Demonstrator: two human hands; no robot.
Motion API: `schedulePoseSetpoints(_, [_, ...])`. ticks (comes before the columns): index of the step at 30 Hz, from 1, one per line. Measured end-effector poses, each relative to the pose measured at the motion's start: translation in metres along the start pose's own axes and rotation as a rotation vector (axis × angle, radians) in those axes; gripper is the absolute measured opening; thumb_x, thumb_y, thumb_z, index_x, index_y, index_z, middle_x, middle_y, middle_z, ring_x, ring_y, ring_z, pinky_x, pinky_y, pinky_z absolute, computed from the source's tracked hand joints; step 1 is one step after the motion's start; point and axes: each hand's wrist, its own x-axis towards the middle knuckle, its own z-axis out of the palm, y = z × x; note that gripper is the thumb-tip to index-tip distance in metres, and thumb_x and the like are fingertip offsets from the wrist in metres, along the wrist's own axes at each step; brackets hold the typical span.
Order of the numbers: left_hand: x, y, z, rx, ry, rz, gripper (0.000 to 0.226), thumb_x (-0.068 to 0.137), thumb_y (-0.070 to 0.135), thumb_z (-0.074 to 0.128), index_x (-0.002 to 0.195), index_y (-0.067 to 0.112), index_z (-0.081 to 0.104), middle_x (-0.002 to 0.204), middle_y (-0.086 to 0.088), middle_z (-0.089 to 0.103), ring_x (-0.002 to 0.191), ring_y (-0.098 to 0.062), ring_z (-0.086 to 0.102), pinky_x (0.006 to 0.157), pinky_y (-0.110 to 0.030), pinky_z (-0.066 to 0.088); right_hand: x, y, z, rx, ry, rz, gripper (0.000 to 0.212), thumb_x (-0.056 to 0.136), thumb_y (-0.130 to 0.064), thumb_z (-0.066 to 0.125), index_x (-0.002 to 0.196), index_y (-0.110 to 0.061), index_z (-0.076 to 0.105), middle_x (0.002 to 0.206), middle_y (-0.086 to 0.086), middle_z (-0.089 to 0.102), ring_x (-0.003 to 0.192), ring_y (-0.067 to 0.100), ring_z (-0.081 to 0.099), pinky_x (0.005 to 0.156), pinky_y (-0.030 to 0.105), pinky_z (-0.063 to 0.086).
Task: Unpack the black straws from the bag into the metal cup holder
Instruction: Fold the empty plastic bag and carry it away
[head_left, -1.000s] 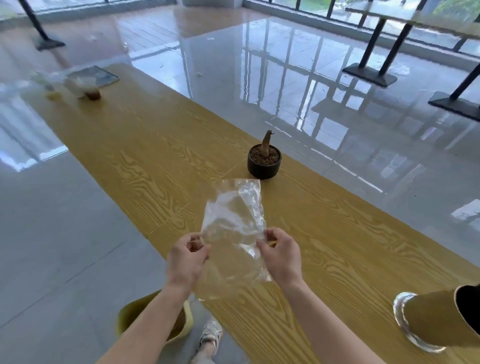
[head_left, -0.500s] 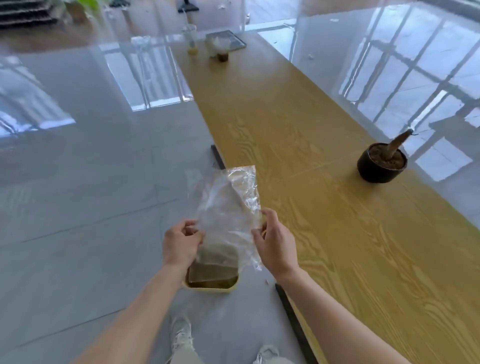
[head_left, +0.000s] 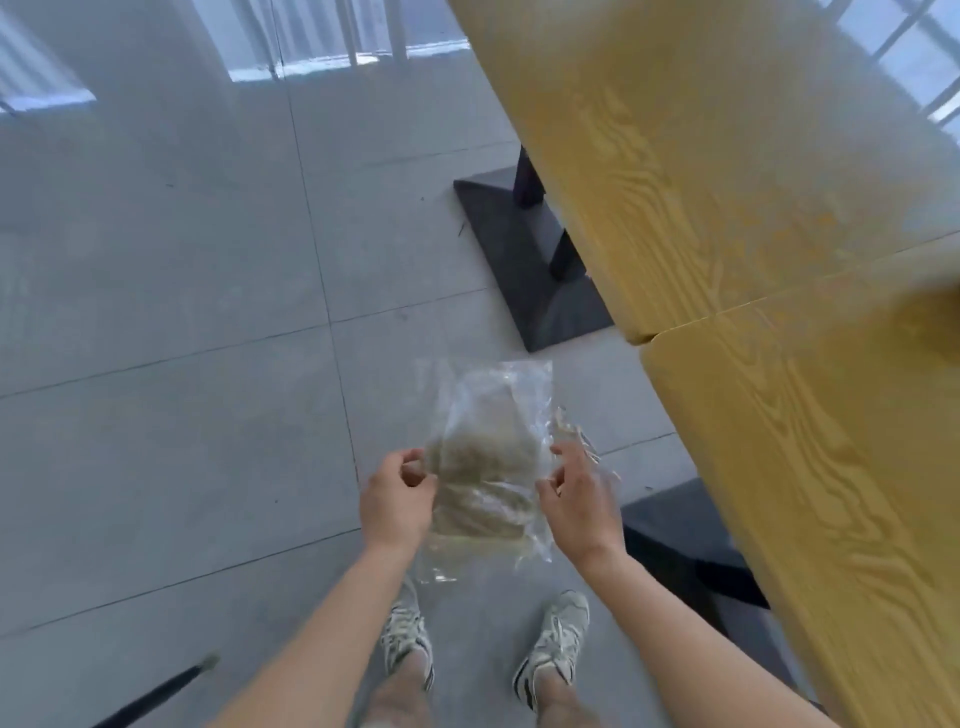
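Observation:
A clear, crumpled plastic bag (head_left: 491, 415) hangs in front of me over the grey floor. My left hand (head_left: 397, 501) pinches its left edge and my right hand (head_left: 579, 501) pinches its right edge. No black straws show inside the bag. Through the plastic a yellowish-brown shape on the floor shows, blurred. The metal cup holder is out of view.
The long yellow wooden table (head_left: 779, 260) runs along the right side, with its black base plates (head_left: 530, 254) on the tiled floor. My two feet in pale sneakers (head_left: 553, 649) stand below the bag. A dark rod (head_left: 156, 693) lies at bottom left.
My view has turned left and down, away from the tabletop to the floor beside it. Both hands still hold the bag, now over the floor; the potted plant and cup left the view.

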Motion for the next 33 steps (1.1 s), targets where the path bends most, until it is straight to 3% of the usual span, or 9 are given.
schedulePoseSetpoints(3, [0.036,-0.042,0.026,0.048,-0.034,-0.03,0.03,0.079,0.011,0.073,0.108,0.021,0.069,0.074,0.01,0.068,0.077,-0.019,0.065,0.069,-0.026,0.041,0.028,0.027,0.053,-0.028,-0.034,0.02,0.034,0.093,-0.019,0.056,0.126,-0.022,0.05,0.084,-0.002,0.061,0.081,0.028,0.063,0.08,0.046,0.052])
schedulePoseSetpoints(7, [0.08,-0.103,0.076,0.166,-0.059,-0.035,0.041,0.083,0.008,0.068,0.123,0.021,0.063,0.082,0.006,0.067,0.079,-0.018,0.063,0.07,-0.028,0.041,0.069,0.071,0.125,-0.11,-0.062,-0.039,0.029,0.095,-0.018,0.057,0.123,-0.019,0.052,0.083,-0.001,0.064,0.075,0.026,0.064,0.063,0.035,0.043])
schedulePoseSetpoints(12, [0.124,-0.17,0.137,0.376,-0.076,0.171,0.068,0.088,0.0,0.06,0.145,0.027,0.036,0.095,0.005,0.055,0.076,-0.017,0.05,0.065,-0.032,0.037,0.119,0.122,0.207,-0.301,-0.136,-0.15,0.01,0.094,-0.015,0.055,0.103,-0.017,0.054,0.078,-0.001,0.065,0.066,0.026,0.063,0.057,0.039,0.051])
schedulePoseSetpoints(16, [0.154,-0.208,0.175,0.646,-0.203,0.268,0.052,0.089,-0.004,0.055,0.137,0.016,0.049,0.115,-0.006,0.052,0.084,-0.024,0.056,0.068,-0.036,0.048,0.151,0.152,0.254,-0.415,-0.26,-0.083,0.017,0.092,-0.006,0.053,0.101,-0.02,0.051,0.075,-0.002,0.06,0.064,0.02,0.06,0.059,0.039,0.056])
schedulePoseSetpoints(20, [0.168,-0.226,0.208,0.85,-0.374,0.131,0.04,0.089,-0.005,0.052,0.125,0.01,0.055,0.122,-0.013,0.051,0.099,-0.031,0.061,0.086,-0.042,0.054,0.174,0.174,0.282,-0.582,-0.453,-0.025,0.029,0.088,0.002,0.049,0.109,-0.015,0.059,0.087,0.005,0.066,0.08,0.028,0.067,0.073,0.042,0.06])
schedulePoseSetpoints(23, [0.179,-0.237,0.229,0.898,-0.467,0.011,0.042,0.091,0.0,0.052,0.131,0.01,0.056,0.129,-0.015,0.049,0.111,-0.034,0.059,0.098,-0.043,0.051,0.189,0.185,0.302,-0.671,-0.569,0.005,0.043,0.09,0.005,0.053,0.125,-0.016,0.062,0.103,0.009,0.07,0.094,0.03,0.07,0.078,0.04,0.06])
schedulePoseSetpoints(26, [0.191,-0.248,0.243,0.935,-0.522,-0.061,0.053,0.093,0.007,0.053,0.145,0.012,0.044,0.137,-0.016,0.043,0.121,-0.034,0.053,0.103,-0.042,0.048,0.199,0.191,0.321,-0.669,-0.575,0.045,0.039,0.096,0.003,0.046,0.128,-0.013,0.06,0.112,0.01,0.068,0.102,0.03,0.068,0.078,0.037,0.054])
schedulePoseSetpoints(30, [0.194,-0.258,0.251,0.94,-0.52,-0.125,0.058,0.095,0.011,0.051,0.15,0.017,0.033,0.148,-0.016,0.03,0.127,-0.035,0.045,0.107,-0.045,0.045,0.204,0.202,0.335,-0.619,-0.523,0.041,0.031,0.1,-0.001,0.038,0.114,-0.01,0.065,0.091,0.004,0.061,0.078,0.024,0.058,0.069,0.031,0.043])
schedulePoseSetpoints(33, [0.191,-0.259,0.252,0.982,-0.499,-0.07,0.059,0.095,0.014,0.051,0.151,0.017,0.03,0.156,-0.016,0.02,0.133,-0.037,0.037,0.111,-0.047,0.04,0.205,0.203,0.332,-0.608,-0.527,0.038,0.026,0.099,-0.006,0.044,0.11,-0.014,0.066,0.076,-0.001,0.049,0.07,0.021,0.053,0.067,0.031,0.047])
